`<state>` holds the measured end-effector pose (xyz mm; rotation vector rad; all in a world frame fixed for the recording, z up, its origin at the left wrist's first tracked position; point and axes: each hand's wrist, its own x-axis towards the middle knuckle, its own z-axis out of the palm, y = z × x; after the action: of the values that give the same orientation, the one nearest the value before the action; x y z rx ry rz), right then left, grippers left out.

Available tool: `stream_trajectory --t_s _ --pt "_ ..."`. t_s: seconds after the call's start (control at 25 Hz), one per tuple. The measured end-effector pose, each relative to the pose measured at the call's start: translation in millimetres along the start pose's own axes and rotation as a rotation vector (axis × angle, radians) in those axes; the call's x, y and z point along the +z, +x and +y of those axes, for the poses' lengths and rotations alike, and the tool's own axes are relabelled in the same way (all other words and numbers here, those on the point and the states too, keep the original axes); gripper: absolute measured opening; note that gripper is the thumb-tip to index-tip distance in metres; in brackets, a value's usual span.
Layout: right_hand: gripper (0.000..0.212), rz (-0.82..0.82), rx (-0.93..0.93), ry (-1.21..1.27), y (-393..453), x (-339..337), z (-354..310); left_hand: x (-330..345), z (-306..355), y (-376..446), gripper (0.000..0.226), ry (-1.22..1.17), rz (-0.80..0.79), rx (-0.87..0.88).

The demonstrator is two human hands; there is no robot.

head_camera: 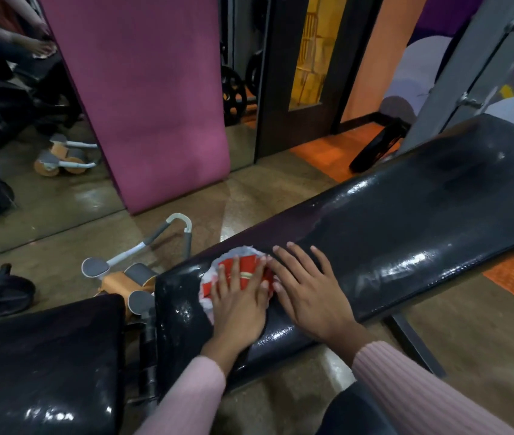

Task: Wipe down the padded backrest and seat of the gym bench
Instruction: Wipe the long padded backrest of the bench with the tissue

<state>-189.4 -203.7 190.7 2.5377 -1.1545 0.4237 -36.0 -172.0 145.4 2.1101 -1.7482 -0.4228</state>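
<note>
Head view: the black padded backrest (390,221) runs lengthwise from under my hands away up to the right, its vinyl glossy; the seat (42,362) lies left of them. Purple mat (142,98) leans ahead. My left hand (240,302), fingers spread, presses a red-and-white cloth (243,265) flat; my right hand (309,287) rests splayed beside it, holding nothing.

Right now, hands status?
Left hand: open, flat, pressing the red-and-white cloth onto the backrest pad.
Right hand: open, flat on pad, empty.
</note>
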Motion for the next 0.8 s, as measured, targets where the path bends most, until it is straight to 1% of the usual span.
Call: stream_trajectory --t_s 0.08,0.16,0.24,0.32,0.36,0.44,0.52,0.6,0.68,0.76,0.8 --pt "0.046 0.002 -0.012 0.023 -9.2 -0.1 -1.8 -5.6 -8.3 29.2 0.049 -0.056 -0.038 -0.006" --pt "0.047 -0.021 -0.042 0.028 -14.6 -1.0 -4.0 -15.5 -23.8 46.3 0.050 -0.117 -0.059 -0.081" --pt "0.046 -0.027 -0.056 0.024 -13.3 -2.1 -4.7 -21.5 -36.7 41.1 0.049 -0.166 -0.030 -0.164" --pt "0.046 -0.019 -0.053 0.034 -10.7 -1.7 -5.6 -17.6 -36.8 15.8 0.049 -0.159 -0.007 -0.198" --pt "0.046 -0.013 -0.052 0.037 -10.1 -0.6 -5.9 -15.1 -29.5 0.5 0.050 -0.125 -0.005 -0.182" --pt "0.045 0.001 -0.055 0.037 -10.3 2.1 -5.4 -9.3 -10.5 -12.8 0.049 -0.065 0.003 -0.087" --pt "0.045 0.006 -0.060 0.046 -11.8 3.0 -6.3 -9.7 1.7 9.4 0.048 -0.051 0.002 -0.017" --pt "0.044 0.013 -0.059 0.055 -11.3 2.5 -5.7 -11.6 -2.7 43.0 0.049 -0.071 -0.028 -0.006" --pt "0.043 0.023 -0.047 0.048 -11.1 2.3 -5.3 -18.5 -25.5 62.9 0.050 -0.104 -0.055 -0.100" --pt "0.043 0.024 -0.051 0.034 -12.2 2.6 -6.6 -19.9 -49.4 57.2 0.049 -0.153 -0.026 -0.254" --pt "0.043 0.025 -0.067 0.025 -11.3 3.0 -6.1 -18.0 -52.4 47.3 0.049 -0.171 -0.009 -0.302"
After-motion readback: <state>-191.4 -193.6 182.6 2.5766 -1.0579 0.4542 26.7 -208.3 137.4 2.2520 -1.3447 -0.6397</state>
